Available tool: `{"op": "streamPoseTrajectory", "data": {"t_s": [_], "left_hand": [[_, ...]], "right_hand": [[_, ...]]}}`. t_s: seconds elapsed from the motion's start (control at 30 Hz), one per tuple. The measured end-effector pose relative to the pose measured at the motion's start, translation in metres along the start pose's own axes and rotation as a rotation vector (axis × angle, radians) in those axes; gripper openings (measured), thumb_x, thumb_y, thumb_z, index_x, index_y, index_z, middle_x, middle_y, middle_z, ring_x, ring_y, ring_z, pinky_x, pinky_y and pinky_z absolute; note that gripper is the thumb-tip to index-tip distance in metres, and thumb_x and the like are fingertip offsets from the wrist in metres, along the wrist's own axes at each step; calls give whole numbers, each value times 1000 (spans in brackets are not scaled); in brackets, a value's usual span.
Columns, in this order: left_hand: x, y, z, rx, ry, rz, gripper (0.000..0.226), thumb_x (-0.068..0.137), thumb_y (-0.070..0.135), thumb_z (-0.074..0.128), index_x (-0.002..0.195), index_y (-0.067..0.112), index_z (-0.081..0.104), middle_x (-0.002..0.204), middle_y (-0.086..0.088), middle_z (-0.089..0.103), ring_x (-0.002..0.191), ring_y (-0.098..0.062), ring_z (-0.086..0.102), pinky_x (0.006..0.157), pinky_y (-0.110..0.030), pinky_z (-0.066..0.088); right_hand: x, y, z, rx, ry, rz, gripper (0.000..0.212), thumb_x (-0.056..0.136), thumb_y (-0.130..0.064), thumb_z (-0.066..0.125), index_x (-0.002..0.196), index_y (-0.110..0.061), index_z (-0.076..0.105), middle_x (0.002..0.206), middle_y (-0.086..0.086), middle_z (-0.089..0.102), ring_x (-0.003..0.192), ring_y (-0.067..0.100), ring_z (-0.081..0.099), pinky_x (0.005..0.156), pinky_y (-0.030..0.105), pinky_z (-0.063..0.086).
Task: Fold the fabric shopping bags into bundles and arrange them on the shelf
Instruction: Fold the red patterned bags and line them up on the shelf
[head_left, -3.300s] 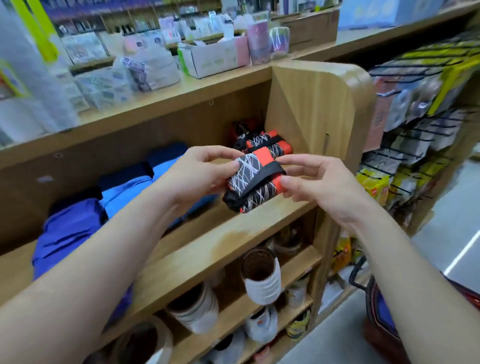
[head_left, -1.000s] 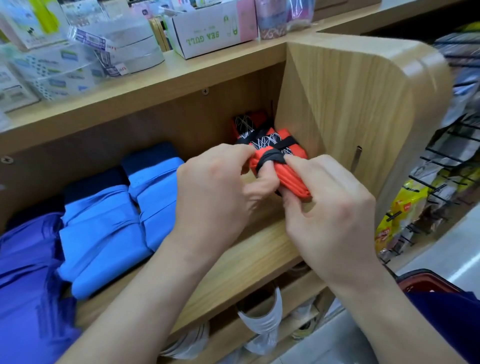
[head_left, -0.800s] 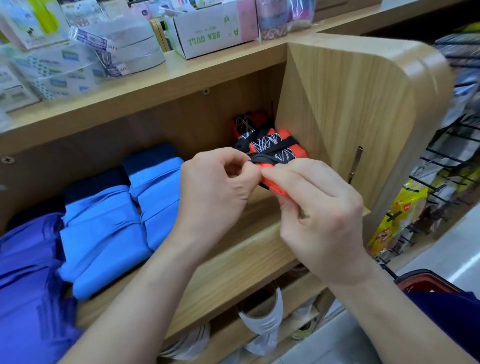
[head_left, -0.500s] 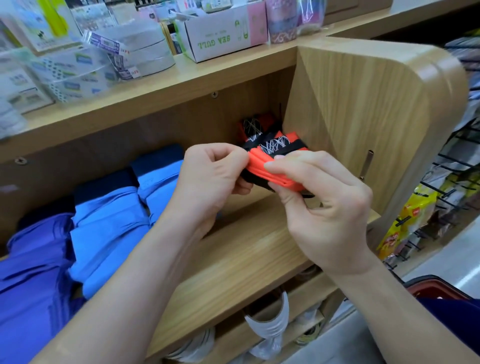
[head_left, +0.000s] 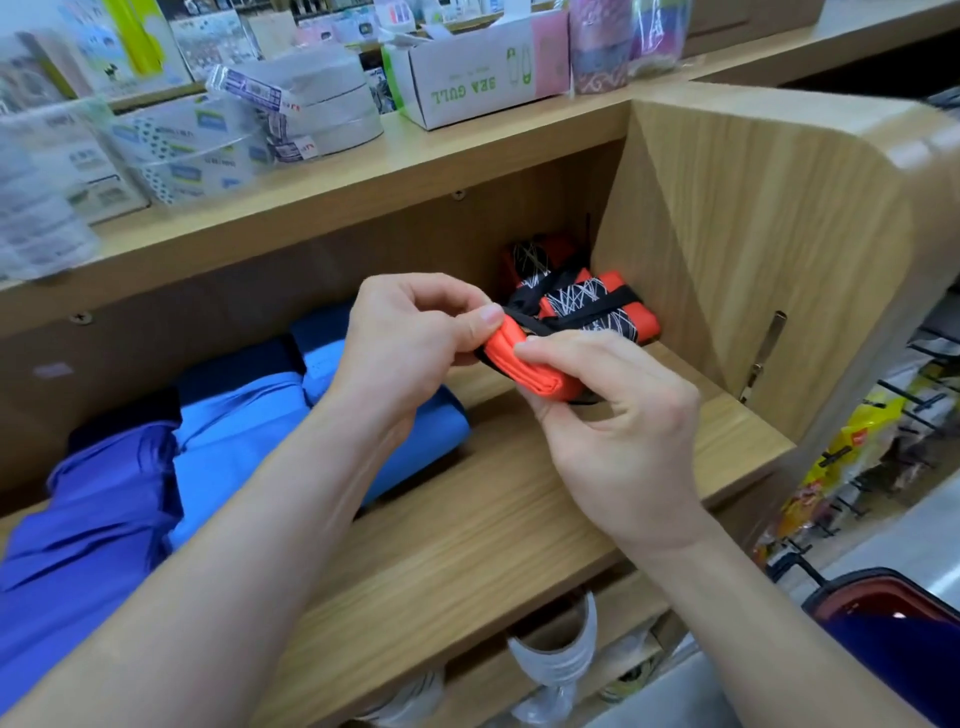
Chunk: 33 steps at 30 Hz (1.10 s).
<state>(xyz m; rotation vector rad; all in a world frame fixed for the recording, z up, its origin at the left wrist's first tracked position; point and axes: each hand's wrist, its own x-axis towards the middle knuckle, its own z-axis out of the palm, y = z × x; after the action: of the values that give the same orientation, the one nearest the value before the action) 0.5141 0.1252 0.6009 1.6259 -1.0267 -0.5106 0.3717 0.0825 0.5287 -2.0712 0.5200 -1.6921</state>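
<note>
Since the earliest view, the bundle (head_left: 524, 364) has been turned so that its plain orange folded edge faces outward, and it now sits closer to the shelf corner.

Step in hand: securing the black strap (head_left: 519, 316) around the bundle, judged nearly complete.

Left hand (head_left: 415, 343): thumb and forefinger pinch the bundle's left end at the strap.

Right hand (head_left: 623, 431): fingers curled over the top, thumb beneath, clamped on the bundle.

Position: held just above the shelf (head_left: 467, 545), in front of two finished bundles (head_left: 592, 306) and to the right of the folded blue bags (head_left: 234, 415).

Next move probably requires seating the strap, then setting the bundle beside the finished ones.
</note>
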Motion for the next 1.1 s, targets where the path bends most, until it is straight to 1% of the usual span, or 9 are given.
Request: {"op": "streamPoseTrajectory", "data": {"t_s": [0.1,0.23,0.37,0.47,0.53,0.63,0.73,0.87,1.1], "left_hand": [[6,-4,-3,64,12,51,13,84,9,74,73,14,75,73,-11,72,73,-24,69,71,-35,60],[13,-6,-11,25,-196,-126,20,92,27,66,94,9,73,70,-5,67,62,-11,61,67,-29,60],[25,-9,-18,-41,-124,-141,5,89,12,69,92,10,73,82,-8,69,70,-12,67,65,-27,58],[42,-22,-17,267,-23,-26,9,90,13,67,93,20,71,92,-4,70,81,-17,67,71,-31,55],[51,-25,-11,556,2,46,13,93,18,62,102,25,67,101,3,66,95,-18,62,83,-32,50],[62,-31,0,786,-23,77,23,98,21,52,120,20,59,114,-7,63,108,-27,56,90,-36,45],[62,-33,5,1054,-11,187,31,98,24,52,127,14,52,110,-15,60,105,-36,56,85,-43,47],[48,-28,9,1188,-112,305,21,92,35,61,112,28,64,115,-3,52,110,-27,49,83,-38,48],[55,-24,15,1289,-255,114,22,92,31,53,102,30,72,107,4,68,99,-27,62,80,-34,53]], "right_hand": [[3,2,7,-34,3,-14,24,78,6,77,100,-4,75,95,5,71,90,20,67,80,34,54],[15,7,21,-164,-110,-118,40,74,7,74,111,-7,71,104,5,72,99,23,66,84,44,51],[22,12,17,-197,-291,-64,62,70,-12,79,129,-18,61,125,-1,63,121,19,54,98,48,42],[28,20,0,-332,-281,109,62,75,-31,73,134,-26,55,137,-1,53,128,22,44,98,51,41],[35,27,-9,-489,-381,238,56,83,-32,70,136,-31,51,141,-2,48,133,21,35,99,50,38],[40,37,-12,-638,-586,344,56,90,-34,65,142,-34,42,148,-3,39,139,20,23,103,47,32],[42,42,-14,-662,-656,411,60,93,-35,62,147,-32,37,155,0,30,141,25,20,111,46,29],[41,44,-16,-660,-694,423,60,96,-34,58,150,-33,33,159,6,23,142,33,20,117,36,20],[42,51,-15,-638,-670,390,49,100,-29,51,148,-32,40,156,9,29,143,33,23,118,33,16]]}}
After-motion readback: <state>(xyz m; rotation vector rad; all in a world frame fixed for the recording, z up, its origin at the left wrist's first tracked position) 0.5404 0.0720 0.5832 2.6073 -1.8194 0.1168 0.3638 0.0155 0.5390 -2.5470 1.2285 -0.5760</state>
